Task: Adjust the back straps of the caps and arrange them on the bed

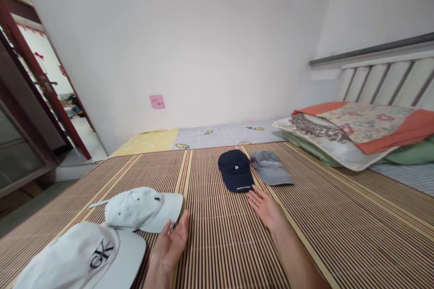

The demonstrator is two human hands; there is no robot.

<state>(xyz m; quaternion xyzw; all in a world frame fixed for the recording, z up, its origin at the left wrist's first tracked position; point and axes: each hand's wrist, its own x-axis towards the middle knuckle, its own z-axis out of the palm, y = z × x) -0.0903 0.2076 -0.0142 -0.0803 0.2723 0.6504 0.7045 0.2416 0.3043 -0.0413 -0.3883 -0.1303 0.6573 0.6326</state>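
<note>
My left hand (170,243) is palm up with its fingers apart, beside the brim of a white baseball cap (132,207) that bears a small dark emblem. Nearer to me on the left lies a larger white cap (74,257) with black letters on its front. My right hand (264,207) is open too, palm up, its fingertips close to the brim of a navy baseball cap (234,169); I cannot tell whether they touch. A grey cap (270,168) lies against the navy one on its right. Neither hand holds anything.
A striped bamboo mat (213,253) covers the bed. Stacked pillows (339,144) with an orange-edged floral cover (379,122) lie at the right, before a white slatted headboard (389,79). A pink note (157,101) is on the wall. An open doorway (54,67) stands at left.
</note>
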